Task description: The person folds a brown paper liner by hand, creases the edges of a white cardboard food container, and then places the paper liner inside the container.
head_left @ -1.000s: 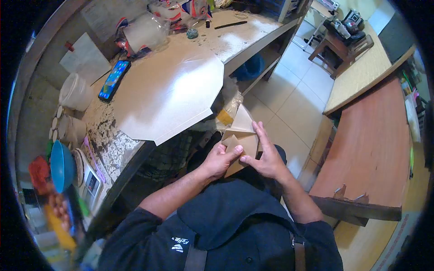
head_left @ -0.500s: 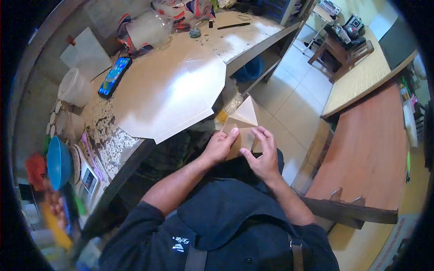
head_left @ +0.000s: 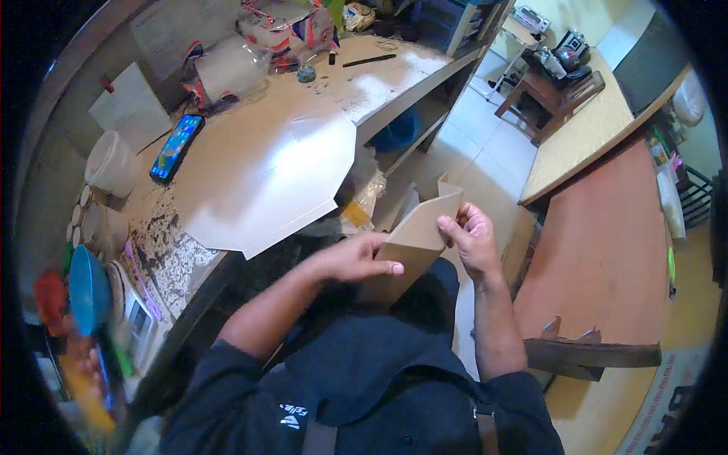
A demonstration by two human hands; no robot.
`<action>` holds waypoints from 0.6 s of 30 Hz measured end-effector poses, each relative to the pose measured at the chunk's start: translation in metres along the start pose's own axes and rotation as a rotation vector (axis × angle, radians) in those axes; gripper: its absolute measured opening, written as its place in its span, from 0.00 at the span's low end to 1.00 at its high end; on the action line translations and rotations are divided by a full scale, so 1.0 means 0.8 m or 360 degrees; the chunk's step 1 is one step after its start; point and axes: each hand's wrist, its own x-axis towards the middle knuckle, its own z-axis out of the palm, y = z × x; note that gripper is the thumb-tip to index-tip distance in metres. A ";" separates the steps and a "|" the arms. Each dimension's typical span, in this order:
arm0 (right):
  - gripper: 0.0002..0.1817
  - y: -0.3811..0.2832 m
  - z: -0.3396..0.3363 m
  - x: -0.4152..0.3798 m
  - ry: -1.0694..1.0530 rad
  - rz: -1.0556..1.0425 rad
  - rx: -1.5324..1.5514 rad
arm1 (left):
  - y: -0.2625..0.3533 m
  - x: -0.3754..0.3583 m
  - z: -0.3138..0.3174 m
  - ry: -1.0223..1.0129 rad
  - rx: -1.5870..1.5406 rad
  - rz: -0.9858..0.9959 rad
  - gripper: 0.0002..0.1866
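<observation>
A brown folded cardboard box (head_left: 418,231) is held above my lap, its flaps raised and bent at the far end. My left hand (head_left: 356,259) grips its left side, thumb stretched along the near face and the other fingers partly hidden behind the board. At the right edge my right hand (head_left: 472,236) pinches the cardboard between thumb and fingers. On the bench to the left lies a flat cut cardboard sheet (head_left: 265,186) with angled corners, shining under the light; neither hand touches it.
A phone (head_left: 177,148) with a lit screen lies on the workbench (head_left: 155,224). Plastic-wrapped packs (head_left: 227,70) stand at the back. A blue bowl (head_left: 89,290) and a white scale (head_left: 140,322) are at the left. A reddish wooden board (head_left: 595,250) extends on the right.
The cardboard box has been turned and brought nearer, showing a broader side. My right hand has moved right and up to its edge; my left hand has shifted slightly left and down.
</observation>
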 end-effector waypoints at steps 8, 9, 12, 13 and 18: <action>0.13 -0.002 0.015 -0.018 -0.0173 0.0000 -0.0441 | -0.008 -0.028 0.044 0.0441 0.0270 -0.0033 0.16; 0.12 -0.005 0.017 -0.019 -0.0148 -0.0095 -0.0588 | 0.003 -0.030 0.045 0.0497 0.0240 -0.0071 0.16; 0.11 -0.011 0.031 -0.026 -0.0046 -0.0259 -0.0747 | -0.002 -0.027 0.040 0.0557 -0.0002 -0.0090 0.16; 0.12 -0.013 0.035 -0.028 0.0030 -0.0305 -0.0772 | -0.008 -0.027 0.038 0.0548 -0.0236 -0.0074 0.17; 0.11 -0.010 0.038 -0.027 -0.0005 -0.0260 -0.0573 | -0.009 -0.030 0.027 0.0388 -0.0316 -0.0139 0.22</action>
